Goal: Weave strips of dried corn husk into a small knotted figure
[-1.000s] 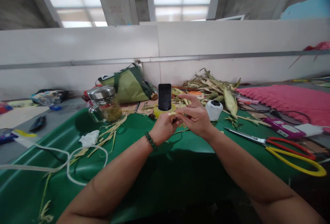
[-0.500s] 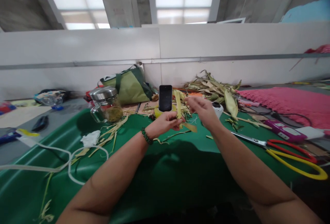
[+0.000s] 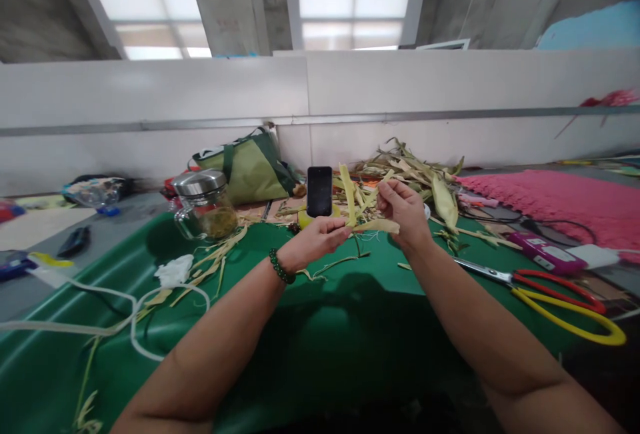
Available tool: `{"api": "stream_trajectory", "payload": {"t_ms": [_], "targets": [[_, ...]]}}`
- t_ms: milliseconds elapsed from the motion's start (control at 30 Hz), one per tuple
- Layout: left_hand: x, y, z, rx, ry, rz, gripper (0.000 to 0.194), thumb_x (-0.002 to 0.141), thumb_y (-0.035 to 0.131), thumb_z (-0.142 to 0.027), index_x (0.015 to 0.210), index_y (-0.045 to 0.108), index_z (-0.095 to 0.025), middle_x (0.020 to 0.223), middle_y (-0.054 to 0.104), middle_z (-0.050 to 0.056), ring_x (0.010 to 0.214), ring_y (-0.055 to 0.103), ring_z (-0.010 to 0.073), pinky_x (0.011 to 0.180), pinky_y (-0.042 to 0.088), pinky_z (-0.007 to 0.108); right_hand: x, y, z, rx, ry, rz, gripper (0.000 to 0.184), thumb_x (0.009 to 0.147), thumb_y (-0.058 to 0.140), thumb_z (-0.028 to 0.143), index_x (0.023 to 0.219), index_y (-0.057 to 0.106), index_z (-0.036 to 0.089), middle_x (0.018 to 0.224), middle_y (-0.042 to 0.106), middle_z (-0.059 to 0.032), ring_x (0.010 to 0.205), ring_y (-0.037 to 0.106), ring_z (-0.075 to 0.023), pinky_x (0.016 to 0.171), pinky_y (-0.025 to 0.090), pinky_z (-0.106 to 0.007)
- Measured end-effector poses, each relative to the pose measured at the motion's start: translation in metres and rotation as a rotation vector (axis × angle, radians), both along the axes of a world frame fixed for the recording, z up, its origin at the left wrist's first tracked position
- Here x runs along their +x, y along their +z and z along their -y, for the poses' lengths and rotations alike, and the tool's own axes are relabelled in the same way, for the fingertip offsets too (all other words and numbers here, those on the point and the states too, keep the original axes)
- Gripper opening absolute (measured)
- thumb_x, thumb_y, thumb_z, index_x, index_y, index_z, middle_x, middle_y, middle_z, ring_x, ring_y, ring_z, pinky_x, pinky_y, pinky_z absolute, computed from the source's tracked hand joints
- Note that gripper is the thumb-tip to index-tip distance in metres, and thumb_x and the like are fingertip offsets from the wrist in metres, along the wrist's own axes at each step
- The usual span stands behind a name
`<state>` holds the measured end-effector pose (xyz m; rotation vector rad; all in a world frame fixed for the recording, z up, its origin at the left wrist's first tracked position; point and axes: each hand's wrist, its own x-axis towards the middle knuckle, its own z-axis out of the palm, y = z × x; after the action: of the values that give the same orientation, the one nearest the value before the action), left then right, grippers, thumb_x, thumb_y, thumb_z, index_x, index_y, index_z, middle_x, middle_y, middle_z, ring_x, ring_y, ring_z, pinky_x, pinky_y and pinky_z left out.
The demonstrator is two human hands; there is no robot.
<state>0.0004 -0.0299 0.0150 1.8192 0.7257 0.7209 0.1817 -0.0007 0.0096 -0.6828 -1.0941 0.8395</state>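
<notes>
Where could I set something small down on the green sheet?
Mainly the green sheet between the left forearm and right forearm, nearer than the thin stem, though its dark near part may slope away. A smaller patch lies between the husk strips and the bracelet. Crowded: beyond the left hand, with phone and husk pile, and at right, with scissors.
</notes>
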Motion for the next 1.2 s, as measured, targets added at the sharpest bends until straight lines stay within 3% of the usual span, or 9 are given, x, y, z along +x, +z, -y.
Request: {"api": "stream_trajectory", "payload": {"t_ms": [67, 167, 267, 400, 533, 733, 867, 1067, 1200], "targets": [[-0.001, 0.001, 0.001, -0.014, -0.007, 0.02, 0.041, 0.077, 0.056, -0.055, 0.068, 0.044, -0.017, 0.061, 0.03, -0.007, 0.05, 0.024, 0.0057, 0.045, 0.019, 0.021, -0.003, 0.0, 0.003, -0.001, 0.043, 0.026, 0.037, 0.064, 0.074, 0.05, 0.069, 0.053, 0.02, 0.054, 0.049, 0.0059, 0.047, 0.042, -0.0065, 0.045, 0.034, -0.02], [-0.001, 0.001, 0.002, 0.057, 0.061, 0.014, 0.039, 0.074, 0.059, -0.055, 0.078, 0.05, -0.017, 0.064, 0.036, -0.005, 0.053, 0.031, 0.0069, 0.047, 0.024, 0.021, -0.008, -0.001, 0.009, -0.005, 0.17, 0.256, 0.036, 0.063, 0.075, 0.048, 0.074, 0.057, 0.019, 0.062, 0.056, 0.0034, 0.054, 0.049, -0.0083, 0.051, 0.04, -0.022], [0.002, 0.0, 0.0, 0.157, 0.215, 0.004, 0.043, 0.078, 0.052, -0.059, 0.066, 0.047, -0.017, 0.059, 0.035, -0.005, 0.054, 0.032, 0.0084, 0.048, 0.026, 0.023, -0.011, -0.004, 0.013, 0.029, 0.263, 0.54, 0.031, 0.063, 0.076, 0.041, 0.074, 0.062, 0.017, 0.063, 0.057, 0.0017, 0.057, 0.051, -0.0098, 0.053, 0.041, -0.023], [0.004, -0.003, -0.004, 0.142, 0.323, 0.008, 0.051, 0.085, 0.04, -0.059, 0.055, 0.042, -0.018, 0.051, 0.036, -0.003, 0.051, 0.034, 0.0093, 0.05, 0.028, 0.025, -0.013, -0.006, 0.016, 0.032, 0.284, 0.689, 0.026, 0.064, 0.074, 0.035, 0.077, 0.059, 0.018, 0.068, 0.056, 0.002, 0.055, 0.047, -0.0086, 0.05, 0.039, -0.022], [0.004, -0.005, -0.006, 0.078, 0.327, 0.132, 0.045, 0.085, 0.046, -0.055, 0.065, 0.053, -0.015, 0.055, 0.041, -0.003, 0.052, 0.037, 0.0089, 0.051, 0.031, 0.023, -0.015, -0.005, 0.019, 0.037, 0.281, 0.718, 0.021, 0.072, 0.066, 0.037, 0.074, 0.057, 0.018, 0.067, 0.055, 0.0014, 0.054, 0.047, -0.009, 0.05, 0.038, -0.023], [0.004, -0.01, -0.011, -0.132, 0.282, 0.31, 0.046, 0.076, 0.061, -0.054, 0.092, 0.069, -0.011, 0.064, 0.054, 0.0, 0.056, 0.044, 0.0081, 0.052, 0.034, 0.021, -0.017, -0.008, 0.019, 0.187, 0.066, 0.793, 0.011, 0.074, 0.065, 0.028, 0.068, 0.065, 0.019, 0.064, 0.06, -0.0001, 0.059, 0.051, -0.012, 0.056, 0.038, -0.025], [0.0, -0.009, -0.015, -0.192, 0.283, 0.406, 0.044, 0.071, 0.067, -0.051, 0.084, 0.072, -0.009, 0.064, 0.057, 0.002, 0.053, 0.04, 0.0062, 0.047, 0.03, 0.02, -0.011, -0.007, 0.015, 0.17, -0.003, 0.816, 0.014, 0.077, 0.062, 0.027, 0.066, 0.064, 0.019, 0.056, 0.055, 0.002, 0.054, 0.048, -0.0113, 0.055, 0.036, -0.025], [0.001, -0.006, -0.014, -0.146, 0.388, 0.366, 0.047, 0.063, 0.076, -0.046, 0.089, 0.072, -0.008, 0.061, 0.06, 0.001, 0.052, 0.046, 0.0066, 0.049, 0.037, 0.02, -0.009, -0.009, 0.007, 0.044, 0.177, 0.725, 0.02, 0.074, 0.066, 0.036, 0.079, 0.062, 0.017, 0.062, 0.057, 0.0018, 0.054, 0.051, -0.011, 0.053, 0.04, -0.024], [0.004, -0.006, -0.009, -0.077, 0.405, 0.284, 0.046, 0.07, 0.07, -0.045, 0.098, 0.069, -0.009, 0.071, 0.066, 0.003, 0.054, 0.052, 0.0087, 0.048, 0.043, 0.021, -0.016, -0.013, 0.006, 0.035, 0.281, 0.691, 0.028, 0.067, 0.072, 0.039, 0.084, 0.066, 0.017, 0.068, 0.06, 0.0011, 0.056, 0.049, -0.0098, 0.052, 0.039, -0.023]]}}
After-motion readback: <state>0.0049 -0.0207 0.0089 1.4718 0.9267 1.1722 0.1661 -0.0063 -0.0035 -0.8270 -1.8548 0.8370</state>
